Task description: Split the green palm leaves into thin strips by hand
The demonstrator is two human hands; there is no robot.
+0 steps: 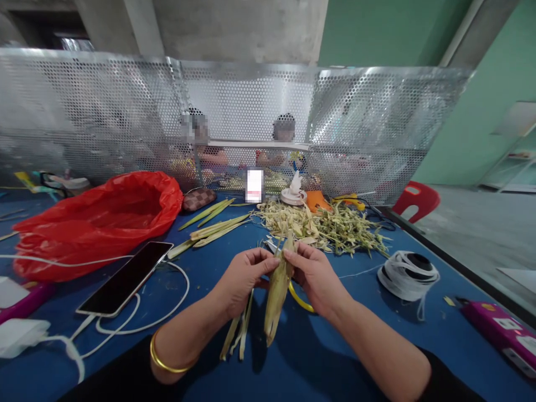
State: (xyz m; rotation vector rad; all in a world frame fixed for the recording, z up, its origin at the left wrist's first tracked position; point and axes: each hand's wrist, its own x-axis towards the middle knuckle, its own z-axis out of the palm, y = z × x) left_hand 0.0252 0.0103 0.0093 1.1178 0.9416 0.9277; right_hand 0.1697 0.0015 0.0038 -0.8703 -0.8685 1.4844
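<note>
A bundle of pale, dried leaf (pixel 277 298) is held between my two hands over the blue table, its wider end tilted down toward me. My left hand (pixel 245 276) is closed, pinching the bundle's left edge near the top. From the other side, my right hand (pixel 318 273) grips the upper part between thumb and fingers. Narrow dried strips (pixel 242 329) show below my left hand; whether it holds them too I cannot tell. Partly hidden behind my right hand is a yellow loop (pixel 300 300), apparently a scissors handle. A metal blade (pixel 272 245) shows beyond the bundle.
Leaf scraps (pixel 326 223) and longer leaf strips (pixel 221 230) lie beyond my hands. At left are a red plastic bag (pixel 96 223), a phone (pixel 125 279) and white cables. A white cord roll (pixel 408 276) sits right. People work behind the perforated metal screen (pixel 247 100).
</note>
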